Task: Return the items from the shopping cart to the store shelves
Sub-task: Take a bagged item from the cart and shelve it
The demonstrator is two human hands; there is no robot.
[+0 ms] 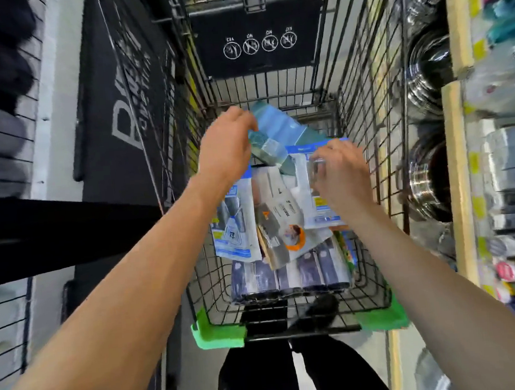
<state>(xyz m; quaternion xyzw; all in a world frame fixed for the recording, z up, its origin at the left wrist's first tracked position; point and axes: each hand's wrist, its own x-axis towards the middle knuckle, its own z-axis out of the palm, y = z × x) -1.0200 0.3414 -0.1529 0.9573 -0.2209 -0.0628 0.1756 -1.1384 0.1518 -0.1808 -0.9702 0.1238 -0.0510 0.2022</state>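
Both forearms reach into my cart [376, 303]; left hand [227, 146] pinches blue packet [276, 126], right hand [341, 175] grips white-blue pack [303, 191] beside it.

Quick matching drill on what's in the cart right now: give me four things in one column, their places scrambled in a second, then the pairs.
1. left hand
2. right hand
3. dark rolls
4. green corner guard

A. on the cart's near rim
B. on the blue-edged white pack
C. at the blue pouch
D. near end of the basket, under the packs

Pairs: 1-C, 2-B, 3-D, 4-A
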